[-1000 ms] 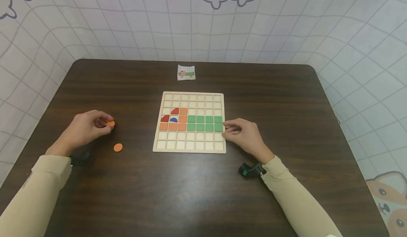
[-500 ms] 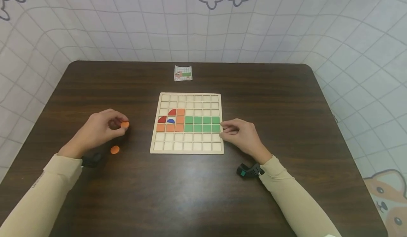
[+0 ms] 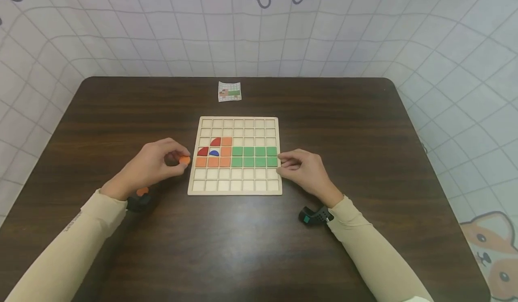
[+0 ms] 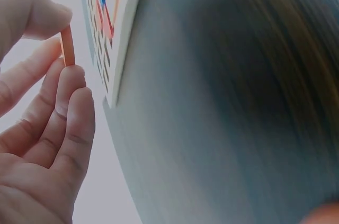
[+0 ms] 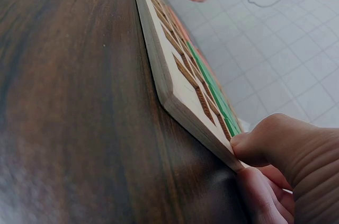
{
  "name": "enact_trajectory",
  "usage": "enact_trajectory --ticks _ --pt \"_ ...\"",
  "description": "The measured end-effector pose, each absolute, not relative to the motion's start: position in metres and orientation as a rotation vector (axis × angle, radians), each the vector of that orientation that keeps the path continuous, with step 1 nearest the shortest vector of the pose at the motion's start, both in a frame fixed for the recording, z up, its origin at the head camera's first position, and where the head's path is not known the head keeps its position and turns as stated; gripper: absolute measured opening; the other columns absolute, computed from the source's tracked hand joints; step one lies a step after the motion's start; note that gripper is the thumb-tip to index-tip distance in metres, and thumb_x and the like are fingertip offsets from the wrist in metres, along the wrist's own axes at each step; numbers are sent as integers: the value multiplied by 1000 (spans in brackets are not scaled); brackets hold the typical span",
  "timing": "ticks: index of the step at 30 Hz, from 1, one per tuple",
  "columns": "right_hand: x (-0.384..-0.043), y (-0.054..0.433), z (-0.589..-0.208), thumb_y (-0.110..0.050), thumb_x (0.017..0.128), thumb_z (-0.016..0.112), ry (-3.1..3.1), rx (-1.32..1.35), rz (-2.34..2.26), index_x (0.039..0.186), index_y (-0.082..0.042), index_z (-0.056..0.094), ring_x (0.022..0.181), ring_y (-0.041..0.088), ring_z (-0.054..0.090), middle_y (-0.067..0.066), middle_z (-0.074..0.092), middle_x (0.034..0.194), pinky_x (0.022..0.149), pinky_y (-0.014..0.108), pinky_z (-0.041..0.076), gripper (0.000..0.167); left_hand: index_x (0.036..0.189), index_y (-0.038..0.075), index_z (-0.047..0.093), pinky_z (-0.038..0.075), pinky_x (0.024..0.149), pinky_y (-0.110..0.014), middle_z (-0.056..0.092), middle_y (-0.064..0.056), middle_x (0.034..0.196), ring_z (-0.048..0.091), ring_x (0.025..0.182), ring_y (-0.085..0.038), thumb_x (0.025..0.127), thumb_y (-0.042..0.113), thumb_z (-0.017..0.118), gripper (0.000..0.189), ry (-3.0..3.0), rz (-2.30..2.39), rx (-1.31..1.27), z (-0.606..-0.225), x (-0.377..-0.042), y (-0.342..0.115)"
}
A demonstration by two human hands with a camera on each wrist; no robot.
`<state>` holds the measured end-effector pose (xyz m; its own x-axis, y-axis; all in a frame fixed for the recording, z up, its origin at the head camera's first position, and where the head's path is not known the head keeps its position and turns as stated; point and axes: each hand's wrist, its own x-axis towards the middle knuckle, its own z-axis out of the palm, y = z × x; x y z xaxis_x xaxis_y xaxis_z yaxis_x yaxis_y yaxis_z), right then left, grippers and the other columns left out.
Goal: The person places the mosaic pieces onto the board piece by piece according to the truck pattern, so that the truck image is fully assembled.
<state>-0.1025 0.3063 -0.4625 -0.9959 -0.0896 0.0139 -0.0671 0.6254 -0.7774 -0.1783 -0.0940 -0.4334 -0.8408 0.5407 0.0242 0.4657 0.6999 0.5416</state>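
Observation:
My left hand (image 3: 155, 161) pinches an orange disc (image 3: 185, 160) between thumb and fingertips, just left of the wooden grid board (image 3: 234, 186). In the left wrist view the disc (image 4: 68, 46) stands on edge, with the other fingers loosely bent below. My right hand (image 3: 307, 171) grips the board's right rim, its thumb (image 5: 251, 147) on top and fingers against the side. Set in the board are green squares (image 3: 255, 156), orange squares (image 3: 213, 162), two red quarter-circles (image 3: 216, 142) and a blue half-circle (image 3: 214, 153). Several cells around them hold no piece.
A second orange disc (image 3: 142, 191) lies on the dark wooden table (image 3: 243, 248), partly covered by the left wrist's black camera mount (image 3: 139, 203). Beyond the board lies a small printed pattern card (image 3: 229, 92). A white gridded curtain (image 3: 259, 32) surrounds the table's back and sides.
My left hand has carried the orange disc rightward from the table's left to the board's left edge. The right hand keeps its grip on the rim. The whole view has shifted slightly.

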Motion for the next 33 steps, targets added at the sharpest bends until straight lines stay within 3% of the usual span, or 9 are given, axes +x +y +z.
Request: enact_trajectory --ticks 9,16,33 --pt "-103 306 -463 -20 88 79 2804 -138 -1343 120 -14 77 92 16 76 4 76 105 83 31 63 32 108 14 75 53 75 -29 70 1 102 62 89 -15 87 13 78 22 2685 879 994 -435 -178 -53" --pt "-104 307 -464 -19 88 79 2810 -133 -1345 119 -14 77 92 16 76 5 76 105 83 29 63 32 108 15 74 56 83 -36 69 2 101 62 92 -14 86 14 78 22 2598 990 1105 -433 -179 -20" --pt "-106 305 -463 -17 86 81 2795 -114 -1364 119 -11 77 94 18 76 6 75 106 83 26 63 33 109 15 77 56 90 -33 73 4 105 63 96 -14 89 15 77 20 2466 992 1160 -443 -169 30"
